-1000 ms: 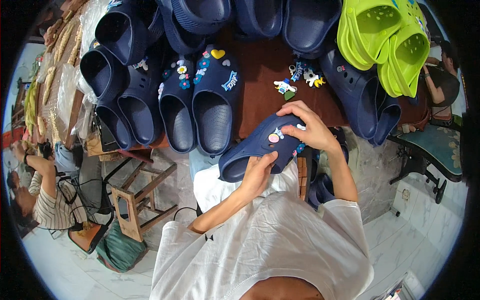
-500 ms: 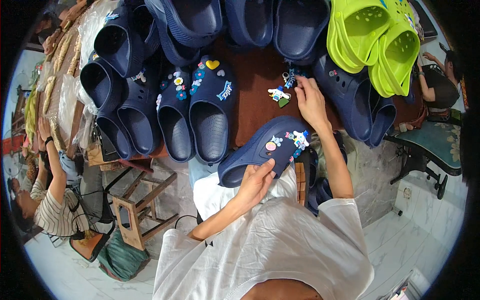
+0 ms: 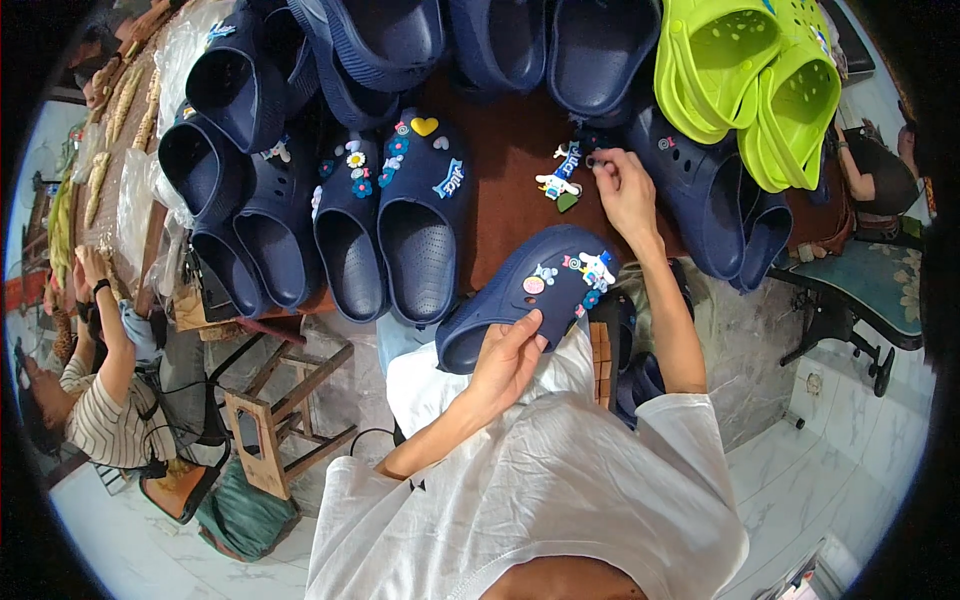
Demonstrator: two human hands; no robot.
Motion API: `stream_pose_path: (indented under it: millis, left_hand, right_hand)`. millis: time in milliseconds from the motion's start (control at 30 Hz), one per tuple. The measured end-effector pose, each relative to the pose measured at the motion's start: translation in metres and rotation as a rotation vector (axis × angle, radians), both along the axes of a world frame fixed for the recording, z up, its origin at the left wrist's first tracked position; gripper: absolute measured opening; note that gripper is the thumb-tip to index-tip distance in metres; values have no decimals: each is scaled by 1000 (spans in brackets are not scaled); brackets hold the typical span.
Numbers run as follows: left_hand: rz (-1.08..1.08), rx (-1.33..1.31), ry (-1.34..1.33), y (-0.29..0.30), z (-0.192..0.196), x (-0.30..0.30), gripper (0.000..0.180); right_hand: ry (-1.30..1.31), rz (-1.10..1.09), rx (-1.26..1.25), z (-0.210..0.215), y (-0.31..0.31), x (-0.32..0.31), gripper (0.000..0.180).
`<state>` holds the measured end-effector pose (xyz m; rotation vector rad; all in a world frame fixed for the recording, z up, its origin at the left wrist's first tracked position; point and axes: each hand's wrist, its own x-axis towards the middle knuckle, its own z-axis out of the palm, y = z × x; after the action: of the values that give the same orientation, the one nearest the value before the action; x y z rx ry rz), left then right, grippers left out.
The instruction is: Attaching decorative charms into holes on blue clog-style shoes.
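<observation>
Right hand (image 3: 625, 192) fingertips hide what they pinch among the charms (image 3: 560, 180); far clogs (image 3: 500, 35) cut off by top edge.

Even, bright daylight fills the scene, with soft shadows only. The pale floor (image 3: 860, 470) at the lower right reflects a mild sheen. Fisheye bending curves straight lines toward the rim, and a black ring closes the corners. The centre is sharp; the edges smear slightly.
</observation>
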<state>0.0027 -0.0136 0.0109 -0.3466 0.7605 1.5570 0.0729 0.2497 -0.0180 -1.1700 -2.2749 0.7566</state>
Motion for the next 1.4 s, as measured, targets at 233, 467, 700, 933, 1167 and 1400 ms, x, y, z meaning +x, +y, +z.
stream_pose_path:
  millis: [233, 467, 700, 933, 1167, 1400]
  left_hand:
    - [-19, -17, -24, 1, 6, -3, 16]
    - [-8, 0, -24, 3, 8, -4, 18]
    - [-2, 8, -28, 3, 3, -4, 25]
    - [35, 3, -25, 9, 16, -5, 21]
    - [39, 5, -10, 7, 9, -4, 19]
    - [35, 33, -16, 5, 4, -5, 20]
  right_hand:
    - [-126, -52, 104, 3, -7, 5, 23]
    - [-99, 121, 93, 1, -13, 12, 33]
    - [-45, -61, 133, -4, -21, 22, 41]
    - [-349, -223, 132, -3, -29, 33, 52]
    - [-357, -151, 98, 0, -15, 25, 49]
    - [-217, 34, 123, -4, -21, 29, 50]
